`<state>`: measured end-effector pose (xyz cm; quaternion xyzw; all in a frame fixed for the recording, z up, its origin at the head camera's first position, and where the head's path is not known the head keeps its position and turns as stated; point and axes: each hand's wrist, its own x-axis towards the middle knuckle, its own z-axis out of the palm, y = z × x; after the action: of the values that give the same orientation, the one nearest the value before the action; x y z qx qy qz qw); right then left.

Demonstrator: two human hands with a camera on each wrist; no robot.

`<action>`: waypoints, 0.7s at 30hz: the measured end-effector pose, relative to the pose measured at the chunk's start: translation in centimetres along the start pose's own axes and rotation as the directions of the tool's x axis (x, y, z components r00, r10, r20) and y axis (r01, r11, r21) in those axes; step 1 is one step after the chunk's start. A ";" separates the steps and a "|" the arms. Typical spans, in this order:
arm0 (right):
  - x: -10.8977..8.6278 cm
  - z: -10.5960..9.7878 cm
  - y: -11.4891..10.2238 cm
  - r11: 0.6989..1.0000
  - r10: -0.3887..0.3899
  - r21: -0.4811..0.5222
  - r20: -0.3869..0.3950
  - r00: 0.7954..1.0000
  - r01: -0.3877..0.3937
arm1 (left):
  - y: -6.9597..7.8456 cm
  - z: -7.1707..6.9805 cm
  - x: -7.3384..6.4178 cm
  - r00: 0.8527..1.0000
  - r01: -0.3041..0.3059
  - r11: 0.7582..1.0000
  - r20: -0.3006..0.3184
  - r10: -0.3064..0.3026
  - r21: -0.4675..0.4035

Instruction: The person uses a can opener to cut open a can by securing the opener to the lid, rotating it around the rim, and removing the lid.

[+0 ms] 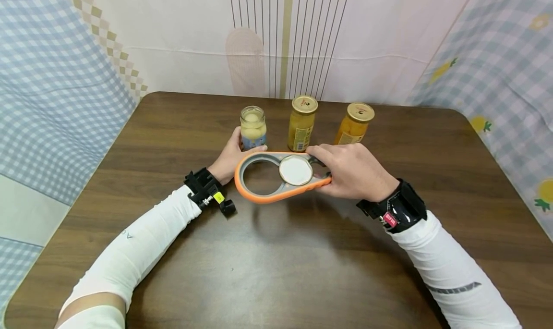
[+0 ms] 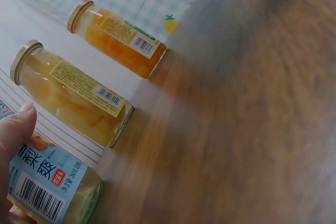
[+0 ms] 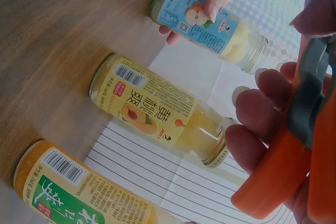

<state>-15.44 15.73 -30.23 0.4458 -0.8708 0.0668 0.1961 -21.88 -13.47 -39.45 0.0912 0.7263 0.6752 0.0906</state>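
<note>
On the left, my left hand (image 1: 230,159) grips a lidless glass jar of pale fruit (image 1: 253,121) with a blue label, which stands upright. My right hand (image 1: 355,171) holds an orange and grey jar opener (image 1: 258,199) by its narrow end, in front of the jars. A round lid (image 1: 295,170), white face up with a gold rim, sits in the opener's middle. Fingers (image 3: 257,114) of the right hand curl round the orange handle in the right wrist view.
Behind the opener stands a closed jar of yellow peaches (image 1: 302,122) with a gold lid. Farther right is another closed jar, with orange fruit (image 1: 353,123). All are on a brown wooden table (image 1: 242,271). A pale printed cloth (image 1: 181,41) hangs along its back edge.
</note>
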 end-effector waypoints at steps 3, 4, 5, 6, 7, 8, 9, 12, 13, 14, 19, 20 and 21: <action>0.1 0.0 0.0 1.000 -0.001 -0.002 0.006 1.000 0.001 | -0.1 -0.1 0.2 1.000 -0.002 1.000 -0.009 0.002 0.014; 0.1 0.1 0.0 1.000 -0.002 -0.002 0.008 1.000 0.002 | -0.2 -0.1 0.2 1.000 -0.001 1.000 -0.010 0.001 0.017; 0.1 0.0 0.0 1.000 -0.002 -0.001 0.008 1.000 0.002 | -0.2 -0.1 0.2 1.000 -0.001 1.000 -0.008 0.001 0.021; 0.1 0.1 0.0 1.000 -0.001 0.001 0.010 1.000 0.001 | -0.2 -0.2 0.2 1.000 -0.001 1.000 -0.007 0.001 0.024; 0.1 0.1 0.0 1.000 0.000 0.003 0.010 1.000 0.000 | -0.2 -0.2 0.2 1.000 -0.001 1.000 -0.006 0.001 0.027; 0.1 0.1 0.0 1.000 0.000 0.004 0.011 1.000 0.000 | -0.2 -0.2 0.2 1.000 -0.001 1.000 -0.005 0.002 0.031; 0.1 0.1 0.0 1.000 0.000 0.006 0.012 1.000 0.000 | -0.2 -0.3 0.2 1.000 -0.002 0.999 -0.005 0.002 0.034; 0.1 0.2 0.0 1.000 0.001 0.006 0.017 1.000 -0.001 | -0.1 -0.3 0.2 1.000 -0.008 0.999 -0.003 0.008 0.031; 0.1 0.2 0.0 1.000 0.001 0.006 0.019 1.000 -0.002 | -0.1 -0.3 0.2 1.000 -0.009 1.000 -0.004 0.009 0.028; 0.1 0.2 0.0 1.000 0.002 0.005 0.022 1.000 -0.002 | -0.1 -0.3 0.2 1.000 -0.009 1.000 -0.006 0.009 0.026; 0.1 0.3 -0.1 1.000 0.008 -0.001 0.035 0.999 -0.008 | -0.2 -0.3 0.2 1.000 0.004 1.000 -0.014 -0.004 -0.003; 0.1 0.3 -0.1 1.000 0.009 -0.002 0.035 0.999 -0.009 | -0.2 -0.3 0.2 1.000 0.004 1.000 -0.014 -0.004 -0.008; 0.1 0.2 -0.1 1.000 0.011 -0.004 0.036 0.999 -0.010 | -0.2 -0.2 0.2 1.000 0.002 1.000 -0.014 -0.002 -0.012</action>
<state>-15.52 15.53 -30.40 0.4420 -0.8767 0.0583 0.1807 -22.13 -13.67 -39.68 0.0849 0.7230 0.6802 0.0866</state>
